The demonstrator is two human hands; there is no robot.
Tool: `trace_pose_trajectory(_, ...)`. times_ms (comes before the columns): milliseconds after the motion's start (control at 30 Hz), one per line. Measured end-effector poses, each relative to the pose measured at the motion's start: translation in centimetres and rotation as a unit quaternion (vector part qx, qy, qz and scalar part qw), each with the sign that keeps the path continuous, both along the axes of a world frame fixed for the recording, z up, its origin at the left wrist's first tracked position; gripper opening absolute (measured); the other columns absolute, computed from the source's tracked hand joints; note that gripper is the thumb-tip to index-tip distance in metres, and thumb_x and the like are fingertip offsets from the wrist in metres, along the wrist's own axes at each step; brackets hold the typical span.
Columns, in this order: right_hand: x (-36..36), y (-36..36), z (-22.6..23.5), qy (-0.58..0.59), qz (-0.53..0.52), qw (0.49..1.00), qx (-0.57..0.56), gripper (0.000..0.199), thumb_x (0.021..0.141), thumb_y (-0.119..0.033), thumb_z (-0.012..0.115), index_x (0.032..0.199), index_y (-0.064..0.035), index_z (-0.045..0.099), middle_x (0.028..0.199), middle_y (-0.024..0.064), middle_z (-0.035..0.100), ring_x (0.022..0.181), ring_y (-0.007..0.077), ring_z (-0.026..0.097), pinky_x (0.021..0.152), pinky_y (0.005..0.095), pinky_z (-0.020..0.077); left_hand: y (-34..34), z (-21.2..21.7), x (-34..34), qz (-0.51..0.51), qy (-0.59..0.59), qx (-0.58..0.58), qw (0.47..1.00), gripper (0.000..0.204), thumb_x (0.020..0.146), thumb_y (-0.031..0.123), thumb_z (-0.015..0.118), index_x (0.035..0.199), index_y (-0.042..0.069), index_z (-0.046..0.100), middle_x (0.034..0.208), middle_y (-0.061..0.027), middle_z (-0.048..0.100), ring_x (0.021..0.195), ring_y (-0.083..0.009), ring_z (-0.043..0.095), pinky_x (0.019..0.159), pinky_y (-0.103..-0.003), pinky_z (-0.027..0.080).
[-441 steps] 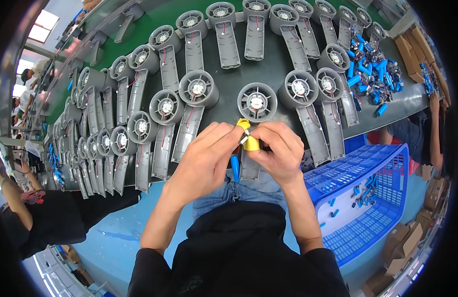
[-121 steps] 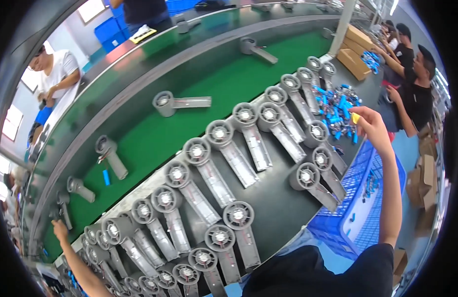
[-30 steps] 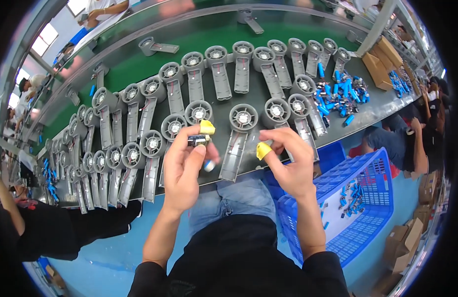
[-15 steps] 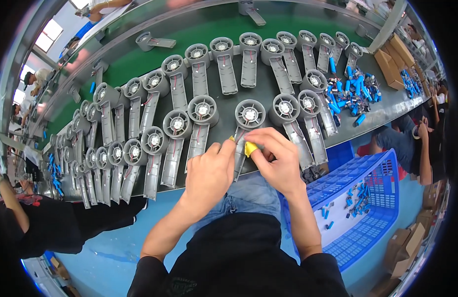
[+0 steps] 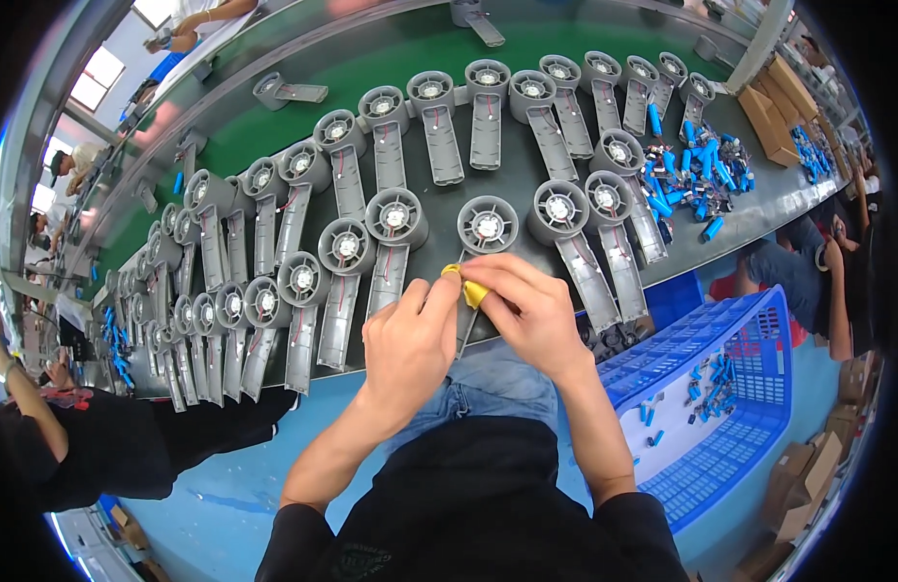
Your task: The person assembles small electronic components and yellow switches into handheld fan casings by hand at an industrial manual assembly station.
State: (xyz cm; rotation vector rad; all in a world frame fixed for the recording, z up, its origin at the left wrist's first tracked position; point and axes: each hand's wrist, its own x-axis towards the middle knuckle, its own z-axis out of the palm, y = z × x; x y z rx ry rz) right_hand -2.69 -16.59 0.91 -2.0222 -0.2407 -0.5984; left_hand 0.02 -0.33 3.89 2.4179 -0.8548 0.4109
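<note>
My left hand and my right hand meet at the near edge of the dark bench. Between the fingertips of both sit small yellow pieces. They are held just below a grey fan housing with a round head and a long handle. Most of the small part is hidden by my fingers. Many more grey fan housings lie in rows across the bench.
A pile of blue cylinders lies at the bench's right end. A blue plastic basket with a few blue cylinders stands to my right. Another person's arm is at the left, and a seated person at the right. A green belt runs behind.
My hands have stayed together at the bench edge; one second ago they were apart, each with a yellow piece. The view has shifted slightly.
</note>
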Motion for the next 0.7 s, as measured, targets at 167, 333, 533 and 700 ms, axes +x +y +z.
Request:
trace_pose_trajectory(167,-0.3,-0.1,-0.4,-0.025,-0.018,0.999,-0.038,0.022,0.079,0.000,0.070,0.101,-0.0027,0.070,0.096,0.0073,0.067,0.065,0.0151,0.064,0.053,0.0245,0.0489,-0.5,-0.6,-0.2,0.000,-0.016,-0.057,0.998,0.014,0.086,-0.001,0.066,0.098,0.003,0.063,0.072,-0.0095,0.058,0.050,-0.0222,0.054,0.045,-0.034,0.041)
trace_pose_trajectory(333,-0.3,-0.1,-0.6,-0.030,-0.026,0.997,-0.073,0.023,0.074,-0.003,0.074,0.096,-0.0051,0.071,0.092,0.0045,0.065,0.064,0.0150,0.065,0.053,0.0259,0.0513,-0.7,-0.5,-0.5,0.012,0.125,-0.140,0.982,0.011,0.088,0.000,0.064,0.098,-0.001,0.060,0.076,-0.0106,0.061,0.049,-0.0140,0.050,0.046,-0.029,0.038)
trace_pose_trajectory(533,0.1,-0.6,-1.3,-0.066,-0.018,0.996,-0.061,0.024,0.069,0.001,0.074,0.092,-0.0039,0.071,0.092,0.0044,0.065,0.057,0.0116,0.059,0.048,0.0242,0.0464,-1.0,1.3,-1.0,0.027,0.213,-0.139,0.967,0.014,0.091,-0.001,0.057,0.105,-0.001,0.056,0.090,-0.0203,0.063,0.068,-0.0349,0.063,0.057,-0.039,0.048)
trace_pose_trajectory(700,-0.5,-0.6,-1.1,-0.001,-0.012,0.999,0.047,0.027,0.067,0.004,0.072,0.093,-0.0024,0.071,0.093,0.0041,0.063,0.049,0.0031,0.042,0.043,0.0205,0.0329,-0.2,3.3,-3.0,0.011,0.276,-0.151,0.949,0.024,0.096,-0.002,0.049,0.119,-0.006,0.045,0.108,-0.0231,0.063,0.081,-0.0320,0.065,0.068,-0.036,0.050)
